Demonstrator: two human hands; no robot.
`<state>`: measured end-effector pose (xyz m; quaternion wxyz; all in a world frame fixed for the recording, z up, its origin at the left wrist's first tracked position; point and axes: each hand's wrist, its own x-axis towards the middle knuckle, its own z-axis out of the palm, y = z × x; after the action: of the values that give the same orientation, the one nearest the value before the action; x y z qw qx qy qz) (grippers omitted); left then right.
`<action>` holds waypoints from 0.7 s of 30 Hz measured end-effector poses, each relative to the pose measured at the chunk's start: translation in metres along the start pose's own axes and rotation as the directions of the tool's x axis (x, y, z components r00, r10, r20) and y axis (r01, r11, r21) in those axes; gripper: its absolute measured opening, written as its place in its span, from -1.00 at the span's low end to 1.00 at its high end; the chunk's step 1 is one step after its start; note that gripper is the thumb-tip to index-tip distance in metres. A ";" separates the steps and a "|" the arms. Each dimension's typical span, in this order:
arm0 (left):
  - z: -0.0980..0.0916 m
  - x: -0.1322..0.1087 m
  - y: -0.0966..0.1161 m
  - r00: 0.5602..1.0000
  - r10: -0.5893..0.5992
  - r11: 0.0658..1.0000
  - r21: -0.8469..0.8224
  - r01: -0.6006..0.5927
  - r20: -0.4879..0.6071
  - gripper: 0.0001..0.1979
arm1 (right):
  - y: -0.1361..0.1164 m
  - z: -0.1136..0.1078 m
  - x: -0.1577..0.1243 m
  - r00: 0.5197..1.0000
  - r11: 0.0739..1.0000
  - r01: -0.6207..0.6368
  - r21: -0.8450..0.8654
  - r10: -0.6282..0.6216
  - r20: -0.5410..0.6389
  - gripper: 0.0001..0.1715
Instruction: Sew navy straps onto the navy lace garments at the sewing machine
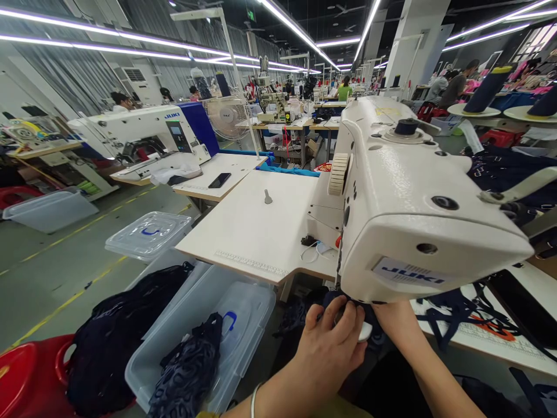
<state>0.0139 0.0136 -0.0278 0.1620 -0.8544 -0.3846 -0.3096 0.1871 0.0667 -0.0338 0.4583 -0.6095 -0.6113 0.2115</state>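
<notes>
Left hand (331,343) curls over dark fabric (369,315) beside right hand (395,317); I can't tell either grip.

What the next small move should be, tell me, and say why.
Probably a gentle guiding of the dark cloth with the left hand: its bent fingers are at the cloth, close by the near end of the sewing machine. The right hand is partly hidden behind the machine, so its grip cannot be told.

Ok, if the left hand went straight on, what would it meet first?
The left hand would likely meet the dark fabric just ahead, by the sewing machine head; depth there is unclear.
</notes>
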 end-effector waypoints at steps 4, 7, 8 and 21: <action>-0.001 0.001 0.001 1.000 0.009 1.000 0.018 -0.009 0.010 -0.69 | 0.000 -0.001 0.001 1.000 1.000 -0.007 0.021 0.007 0.009 -0.75; -0.002 0.001 0.001 1.000 0.009 0.999 0.032 -0.010 0.015 -0.67 | 0.004 0.001 -0.001 1.000 0.998 -0.018 0.057 0.017 0.024 -0.73; -0.002 0.001 0.002 1.000 0.007 0.999 0.038 -0.007 0.010 -0.66 | 0.005 0.002 -0.002 0.999 0.997 -0.024 0.069 0.021 0.031 -0.73; 0.005 0.002 -0.006 0.989 -0.043 0.998 -0.046 0.037 -0.144 -0.71 | 0.016 0.006 -0.025 0.973 0.952 -0.194 0.235 0.217 -0.076 -0.61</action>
<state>0.0120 0.0213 -0.0296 0.1645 -0.8251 -0.3821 -0.3823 0.1866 0.0474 -0.0574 0.5304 -0.6237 -0.4923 0.2954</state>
